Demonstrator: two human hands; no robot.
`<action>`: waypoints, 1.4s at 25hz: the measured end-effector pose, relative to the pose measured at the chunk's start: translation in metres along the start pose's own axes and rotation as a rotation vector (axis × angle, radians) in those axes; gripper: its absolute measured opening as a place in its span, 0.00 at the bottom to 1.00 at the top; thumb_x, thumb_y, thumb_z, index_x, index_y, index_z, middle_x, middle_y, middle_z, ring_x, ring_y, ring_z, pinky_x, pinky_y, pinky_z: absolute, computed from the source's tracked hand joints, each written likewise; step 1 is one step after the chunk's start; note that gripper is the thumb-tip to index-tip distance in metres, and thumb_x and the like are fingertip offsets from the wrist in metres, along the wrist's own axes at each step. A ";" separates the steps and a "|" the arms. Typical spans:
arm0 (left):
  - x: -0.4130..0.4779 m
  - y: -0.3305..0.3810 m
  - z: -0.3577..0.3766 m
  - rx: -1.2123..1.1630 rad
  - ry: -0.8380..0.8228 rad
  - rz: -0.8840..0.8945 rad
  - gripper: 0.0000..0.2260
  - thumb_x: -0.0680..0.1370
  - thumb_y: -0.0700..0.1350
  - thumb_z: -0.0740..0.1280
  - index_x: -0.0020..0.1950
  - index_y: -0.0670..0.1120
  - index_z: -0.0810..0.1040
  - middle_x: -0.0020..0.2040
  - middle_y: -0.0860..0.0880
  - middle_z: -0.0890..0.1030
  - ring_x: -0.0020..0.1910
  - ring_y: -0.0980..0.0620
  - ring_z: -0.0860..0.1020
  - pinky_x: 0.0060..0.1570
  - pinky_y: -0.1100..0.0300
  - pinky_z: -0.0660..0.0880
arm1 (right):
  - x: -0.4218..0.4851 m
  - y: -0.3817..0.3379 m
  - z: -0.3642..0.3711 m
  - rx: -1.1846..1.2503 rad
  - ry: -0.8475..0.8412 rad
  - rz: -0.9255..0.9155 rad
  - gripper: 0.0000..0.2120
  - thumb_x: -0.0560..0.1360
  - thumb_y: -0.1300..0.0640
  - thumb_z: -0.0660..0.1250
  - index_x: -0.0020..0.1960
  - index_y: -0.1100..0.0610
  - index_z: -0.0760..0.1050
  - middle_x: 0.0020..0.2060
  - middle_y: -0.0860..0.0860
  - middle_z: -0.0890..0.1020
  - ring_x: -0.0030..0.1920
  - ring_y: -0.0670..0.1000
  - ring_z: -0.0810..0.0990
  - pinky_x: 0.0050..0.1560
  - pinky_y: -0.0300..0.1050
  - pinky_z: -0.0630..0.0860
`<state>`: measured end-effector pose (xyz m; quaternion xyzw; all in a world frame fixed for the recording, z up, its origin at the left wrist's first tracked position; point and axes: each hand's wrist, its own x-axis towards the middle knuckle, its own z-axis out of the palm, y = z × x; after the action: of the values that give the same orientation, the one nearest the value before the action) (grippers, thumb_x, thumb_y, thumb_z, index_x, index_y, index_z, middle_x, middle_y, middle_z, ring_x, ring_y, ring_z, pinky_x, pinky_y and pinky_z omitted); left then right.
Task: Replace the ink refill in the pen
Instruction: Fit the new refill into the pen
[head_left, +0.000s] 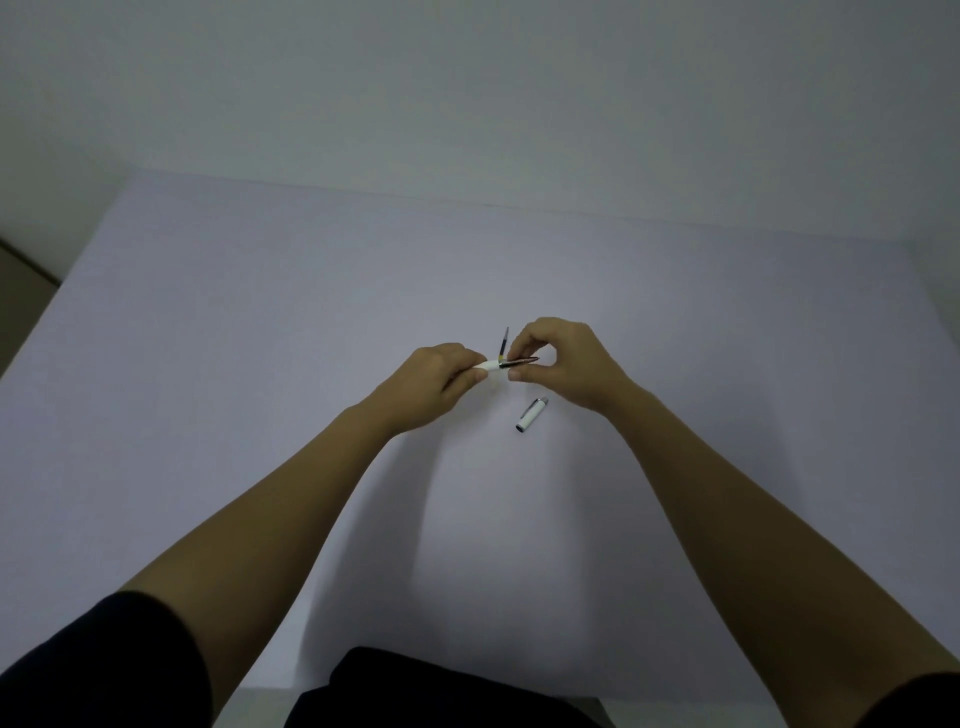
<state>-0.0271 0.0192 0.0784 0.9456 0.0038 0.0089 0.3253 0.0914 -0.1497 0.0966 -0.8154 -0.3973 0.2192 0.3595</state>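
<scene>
pen barrel (485, 365) is steadied in the closed left hand (441, 374) so the refill (519, 362), pinched by the right hand (561, 364), is kept aligned.

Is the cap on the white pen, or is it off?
Off. The white pen cap with silver end lies alone on the pale table, apart from both hands.
</scene>
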 end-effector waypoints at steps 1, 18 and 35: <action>0.000 0.000 0.000 0.004 0.003 0.004 0.11 0.80 0.45 0.59 0.56 0.43 0.77 0.39 0.51 0.74 0.38 0.52 0.70 0.37 0.69 0.63 | -0.001 -0.001 -0.001 0.024 -0.014 0.042 0.09 0.69 0.56 0.73 0.48 0.52 0.80 0.40 0.45 0.81 0.45 0.41 0.80 0.51 0.32 0.73; -0.012 0.006 -0.002 0.006 0.043 -0.008 0.11 0.79 0.46 0.60 0.55 0.43 0.78 0.39 0.46 0.77 0.38 0.49 0.72 0.36 0.67 0.64 | -0.007 -0.012 0.003 0.125 0.022 0.134 0.03 0.71 0.58 0.72 0.44 0.55 0.83 0.34 0.43 0.82 0.36 0.39 0.79 0.42 0.30 0.73; -0.022 0.011 -0.009 -0.102 0.162 -0.079 0.08 0.76 0.45 0.63 0.50 0.44 0.79 0.38 0.51 0.76 0.34 0.58 0.71 0.35 0.72 0.64 | -0.016 -0.022 0.002 0.277 0.105 0.212 0.04 0.74 0.57 0.68 0.41 0.50 0.80 0.37 0.49 0.84 0.40 0.45 0.83 0.48 0.40 0.78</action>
<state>-0.0495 0.0155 0.0923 0.9231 0.0668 0.0729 0.3715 0.0699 -0.1518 0.1132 -0.8056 -0.2557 0.2656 0.4637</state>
